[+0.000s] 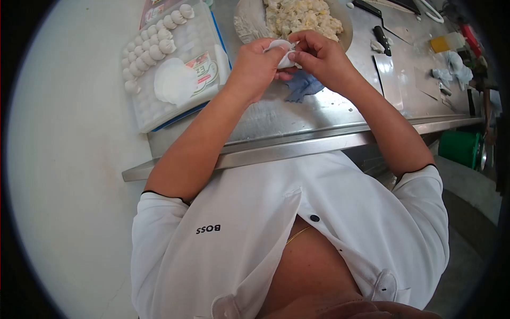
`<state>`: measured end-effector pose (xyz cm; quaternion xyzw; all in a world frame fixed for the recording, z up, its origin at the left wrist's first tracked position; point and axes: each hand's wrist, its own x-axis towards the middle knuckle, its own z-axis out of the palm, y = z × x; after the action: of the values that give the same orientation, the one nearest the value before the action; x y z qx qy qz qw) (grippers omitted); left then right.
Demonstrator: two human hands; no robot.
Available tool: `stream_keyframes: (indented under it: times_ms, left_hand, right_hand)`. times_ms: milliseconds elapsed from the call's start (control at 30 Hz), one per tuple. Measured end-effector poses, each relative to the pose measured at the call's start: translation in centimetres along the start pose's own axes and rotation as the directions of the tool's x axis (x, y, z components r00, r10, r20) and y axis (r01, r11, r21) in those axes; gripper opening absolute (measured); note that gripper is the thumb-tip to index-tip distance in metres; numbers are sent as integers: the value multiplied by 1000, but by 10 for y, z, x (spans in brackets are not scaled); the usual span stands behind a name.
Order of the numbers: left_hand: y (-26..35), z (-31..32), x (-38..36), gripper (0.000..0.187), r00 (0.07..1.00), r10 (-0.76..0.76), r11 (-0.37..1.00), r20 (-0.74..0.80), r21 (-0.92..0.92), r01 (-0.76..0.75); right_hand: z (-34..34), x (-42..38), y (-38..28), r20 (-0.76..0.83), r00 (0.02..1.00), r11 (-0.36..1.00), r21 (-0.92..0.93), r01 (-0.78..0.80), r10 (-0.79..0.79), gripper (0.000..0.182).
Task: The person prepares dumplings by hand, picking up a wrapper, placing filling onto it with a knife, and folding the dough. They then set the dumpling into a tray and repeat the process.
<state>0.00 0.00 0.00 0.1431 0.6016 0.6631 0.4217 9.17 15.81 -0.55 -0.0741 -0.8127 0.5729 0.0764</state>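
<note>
In the head view, my left hand (254,72) cradles a white dumpling wrapper (280,47) with its fingers beneath. My right hand (325,59) pinches the wrapper's edge, thumb and forefinger close together. The wrapper is partly folded; what lies inside it is hidden. Just beyond both hands stands a wide bowl (346,33) of chunky pale-yellow filling (303,18). A blue cloth (304,87) lies on the steel table below my hands. To the left, rows of folded dumplings (151,45) sit on a white tray (146,114), beside a stack of round wrappers (174,81).
On the right of the steel table (249,122) lie a cleaver (389,80), a black-handled tool (367,8), a bottle of yellow liquid (447,42) and crumpled plastic (458,66). A green container (459,149) stands past the table's front edge. A white wall (69,133) rises at left.
</note>
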Motion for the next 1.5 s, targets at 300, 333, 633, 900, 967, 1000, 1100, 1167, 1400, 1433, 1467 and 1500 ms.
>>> stream_keyframes:
  times_ms: [300,333,633,900,967,1000,1100,1167,1400,1433,1467,1500]
  left_hand:
    - [0,2,2,28,996,62,993,-69,-94,-68]
    - [-1,1,3,29,999,38,999,-37,-29,-40]
    - [2,2,0,28,1000,24,999,7,25,-24]
    - [-3,4,1,26,995,72,997,-65,-36,-74]
    - [0,6,-1,26,999,-7,990,-41,142,12]
    - [0,6,-1,26,999,-7,990,-40,143,13]
    - [0,5,-1,26,999,12,994,-41,108,-8]
    - [2,4,-1,27,999,-6,995,-37,96,10]
    - [6,6,-2,30,996,71,993,-53,-90,-76]
    - [2,4,0,29,994,107,994,-10,19,-107]
    - [0,3,1,28,990,137,982,37,126,-140]
    - [0,3,0,28,990,136,982,38,127,-140]
  right_hand:
    - [-10,0,-9,29,985,980,-107,-169,173,15]
    - [-8,-1,-1,35,999,987,-160,-32,38,15]
    - [-7,0,-7,8,994,994,-31,-105,106,19]
    - [-7,0,5,34,999,986,-165,25,-20,16]
    - [-4,-2,8,46,991,943,-303,137,-129,15]
    - [-3,-3,5,45,991,943,-302,136,-129,15]
    - [-1,-3,0,-24,999,973,-229,16,-22,15]
    - [0,0,7,-23,998,991,-115,61,-65,15]
    - [-8,0,-4,-27,998,974,-221,-55,50,16]
    - [-8,0,1,-11,1000,967,-254,18,-21,16]
    - [-8,-1,4,7,996,954,-285,90,-92,17]
    - [-7,-2,4,6,996,954,-285,89,-91,17]
